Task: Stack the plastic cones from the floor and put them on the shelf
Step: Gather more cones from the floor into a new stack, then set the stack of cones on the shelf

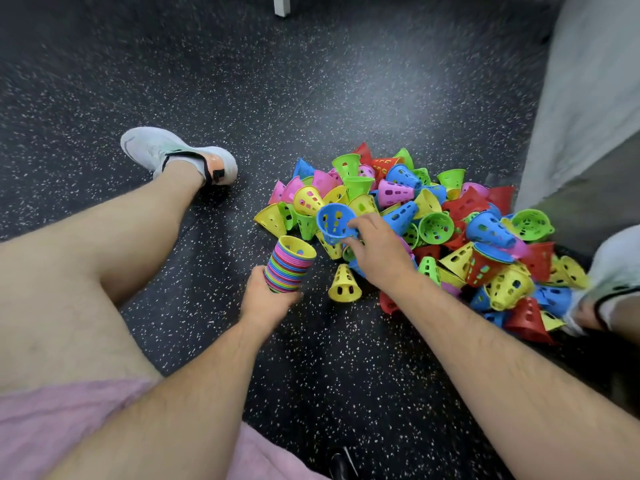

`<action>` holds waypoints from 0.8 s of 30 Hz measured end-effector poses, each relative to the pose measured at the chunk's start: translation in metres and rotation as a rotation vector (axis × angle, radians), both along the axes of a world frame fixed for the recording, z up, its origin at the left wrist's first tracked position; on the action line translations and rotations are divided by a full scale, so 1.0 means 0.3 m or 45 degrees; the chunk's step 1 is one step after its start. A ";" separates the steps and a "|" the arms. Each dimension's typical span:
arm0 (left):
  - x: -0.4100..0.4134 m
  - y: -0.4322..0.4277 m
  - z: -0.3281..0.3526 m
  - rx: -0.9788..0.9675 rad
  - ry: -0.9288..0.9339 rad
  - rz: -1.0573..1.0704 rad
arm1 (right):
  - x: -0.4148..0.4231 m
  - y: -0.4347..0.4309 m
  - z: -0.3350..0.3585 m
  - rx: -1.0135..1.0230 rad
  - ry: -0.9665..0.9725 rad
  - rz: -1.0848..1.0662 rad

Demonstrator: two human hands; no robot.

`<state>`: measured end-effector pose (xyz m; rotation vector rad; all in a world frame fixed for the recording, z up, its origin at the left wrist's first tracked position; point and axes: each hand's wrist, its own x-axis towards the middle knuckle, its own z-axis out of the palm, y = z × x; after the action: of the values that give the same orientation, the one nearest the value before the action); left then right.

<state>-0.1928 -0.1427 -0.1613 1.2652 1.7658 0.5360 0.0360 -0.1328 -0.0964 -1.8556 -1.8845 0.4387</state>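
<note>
At the far left a bare leg (104, 258) stretched across the dark speckled floor (346, 375), with pink shorts (52, 427) at the bottom edge and a pale grey shoe (180, 155) lying on its side further up. A white post (281, 5) stood at the top edge.

Right of the knee, the left hand (268, 299) gripped a stack of cones (289, 268), its fingers curled round the lower end. The stack showed many thin rims in pink, blue, green, yellow and red. It leaned a little to the right, and its open mouth, a yellow cone on top, faced upward.

Just beside the stack a single yellow cone (344, 284) stood upright on the floor, apart from both hands.

Above it the right hand (377, 252) pinched a blue cone (335, 223) by its rim between thumb and fingers. The blue cone's mouth faced the camera. It was held over the near left edge of the pile, near the top of the stack but not touching it.

The pile of cones (467, 237) lay on the floor to the right, a loose heap of red, yellow, green, blue and pink ones lying at all angles, some nested in pairs.

At the far right a second pale shoe (613, 271) touched the edge of the pile, below a grey wall (588, 81).
</note>
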 end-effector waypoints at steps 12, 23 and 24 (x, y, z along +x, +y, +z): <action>0.216 -0.058 0.210 0.161 -0.243 -0.308 | 0.128 -0.166 0.227 -0.004 -0.044 0.175; 0.676 -0.075 0.816 0.512 -0.652 -0.859 | 0.474 -0.445 0.749 0.443 0.045 -0.206; 0.719 -0.080 0.876 0.533 -0.695 -0.928 | 0.514 -0.470 0.812 0.497 0.033 -0.248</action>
<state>0.0228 -0.1666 0.1015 1.7229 0.6826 0.7409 0.1902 -0.2737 0.1472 -1.7323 -1.6130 0.0251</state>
